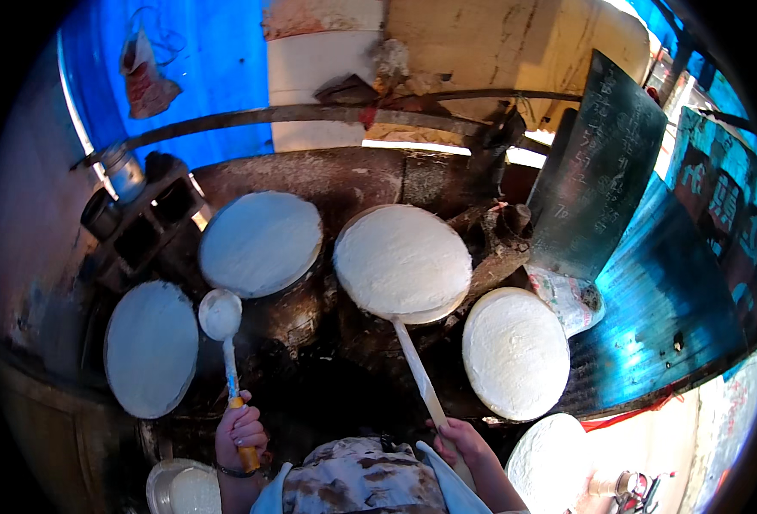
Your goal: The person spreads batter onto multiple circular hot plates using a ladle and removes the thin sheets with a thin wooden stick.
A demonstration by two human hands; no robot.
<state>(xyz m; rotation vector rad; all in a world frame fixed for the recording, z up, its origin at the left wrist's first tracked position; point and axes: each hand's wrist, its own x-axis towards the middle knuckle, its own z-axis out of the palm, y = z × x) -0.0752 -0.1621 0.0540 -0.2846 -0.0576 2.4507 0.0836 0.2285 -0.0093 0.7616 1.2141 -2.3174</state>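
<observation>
My left hand grips the orange handle of a long ladle. The ladle's round bowl is coated with white batter and lies between two round griddles at the left. My right hand is closed around a long pale wooden paddle. Its far end meets the near edge of a batter-white round on the back right griddle; whether it reaches underneath is hidden. Similar white rounds cover the back left griddle, the left griddle and the right griddle.
A metal basin with white batter stands at lower left. Another white round lies at lower right. Behind are hollow blocks, a metal can and a dark board bearing writing. A blue metal sheet flanks the right side.
</observation>
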